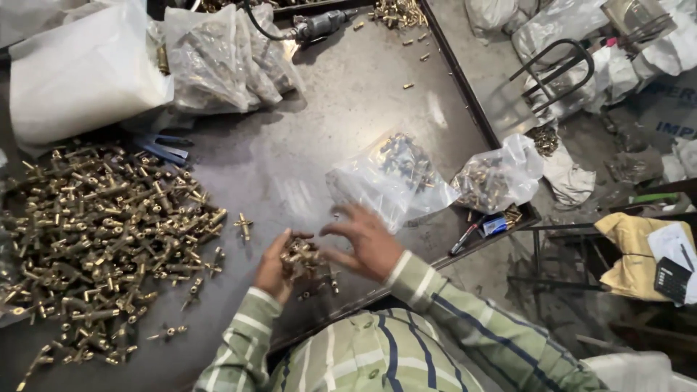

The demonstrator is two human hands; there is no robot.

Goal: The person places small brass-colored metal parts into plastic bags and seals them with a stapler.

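Striped sleeves (406, 341) lead to both hands: left hand (274, 270) cups a clump of brass fittings (301, 255), fingers curled around it; right hand (368, 243) hovers beside, fingers spread, above the table (348, 109).

Brass-gold fittings (94, 239) lie on a dark grey table (290, 167); the sleeves (435, 297) are green-and-white striped.

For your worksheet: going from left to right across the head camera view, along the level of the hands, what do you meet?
Pile of brass fittings → left hand holding a cluster of brass parts → right hand → marker pen → yellow cloth → black calculator.
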